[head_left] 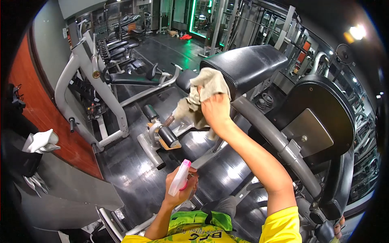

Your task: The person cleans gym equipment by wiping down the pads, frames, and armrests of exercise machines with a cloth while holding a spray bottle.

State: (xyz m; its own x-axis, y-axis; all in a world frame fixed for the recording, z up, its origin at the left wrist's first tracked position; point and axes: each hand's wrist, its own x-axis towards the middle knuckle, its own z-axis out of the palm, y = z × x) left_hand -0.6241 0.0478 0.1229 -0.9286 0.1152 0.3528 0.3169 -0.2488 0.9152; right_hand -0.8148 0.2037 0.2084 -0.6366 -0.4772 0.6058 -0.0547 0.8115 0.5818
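My right hand (216,109) is closed around a crumpled beige cloth (212,83). The cloth lies against the near end of a black padded bench seat (251,67), and part of it hangs down to the left. Lower down, in front of my body, my left hand (180,188) grips a spray bottle (179,178) with a whitish head and a pink nozzle. The bottle's lower part is hidden by my hand and the angle. Apart from the bench, the bottle touches nothing else that I can see.
To the right stands a large black backrest (312,117) on a grey frame. A grey machine frame (73,77) rises at the left, with foam rollers (168,135) below the bench. White cloths (42,141) hang at the far left. Weight plates (265,101) lie on the floor.
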